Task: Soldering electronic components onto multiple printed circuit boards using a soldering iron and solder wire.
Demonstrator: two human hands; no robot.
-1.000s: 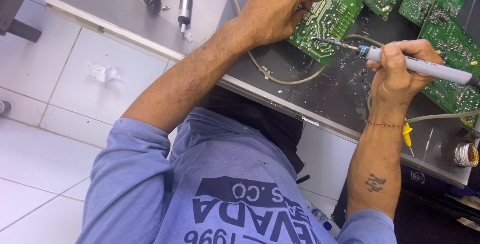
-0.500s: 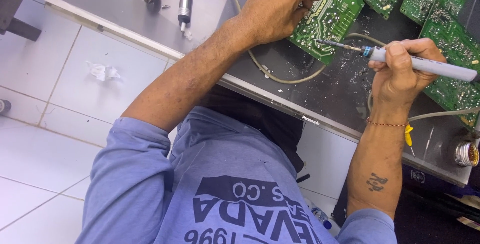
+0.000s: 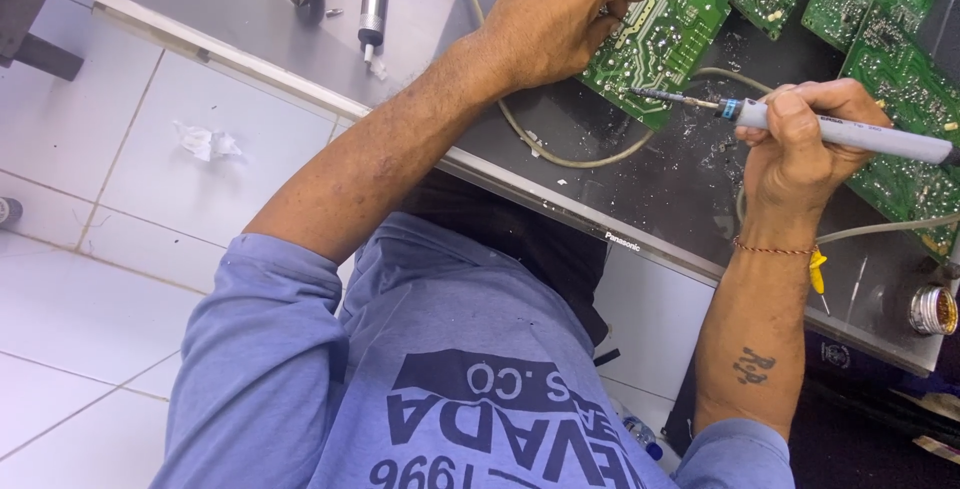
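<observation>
The left hand [image 3: 560, 19] is pressed palm down, fingers curled and bunched at the tips, on a bare forearm stretched diagonally from a rolled blue sleeve. The right hand [image 3: 800, 144] is closed in a pen-like grip, wrist bent, a thin cord bracelet worn, forearm raised upright, a small tattoo shown

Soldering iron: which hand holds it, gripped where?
The right hand grips the soldering iron around its grey handle, behind the blue collar. The left hand presses on the green circuit board.
</observation>
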